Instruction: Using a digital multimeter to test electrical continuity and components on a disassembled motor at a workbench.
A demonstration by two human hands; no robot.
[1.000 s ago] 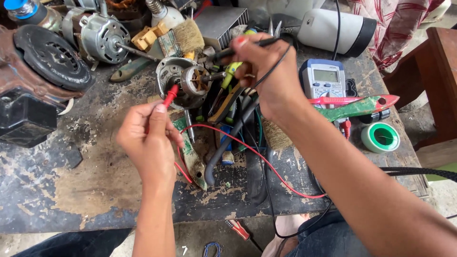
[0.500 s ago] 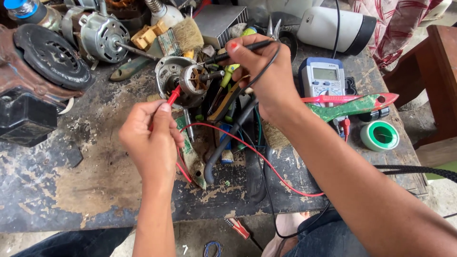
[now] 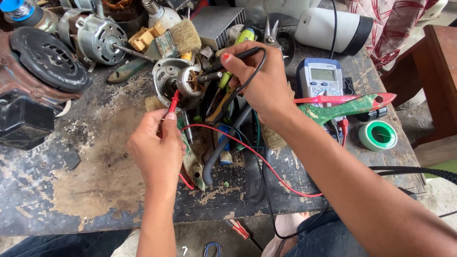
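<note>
1. Left hand [image 3: 157, 152] pinches the red probe [image 3: 173, 101] between thumb and fingers, tip set against the lower rim of the small motor [image 3: 178, 82].
2. Right hand [image 3: 259, 78] pinches the black probe [image 3: 240, 54], tip aimed at the motor's shaft end.
3. Motor lies on its side on the worktop [image 3: 95, 190], among loose tools; the multimeter [image 3: 321, 81] sits just right of the right hand.
4. Risk: motor is unclamped, so probe pressure could roll it and break contact.
5. Risk: the red lead [image 3: 257, 159] and black lead cross the clutter; a snag could tug a probe off its point.
</note>
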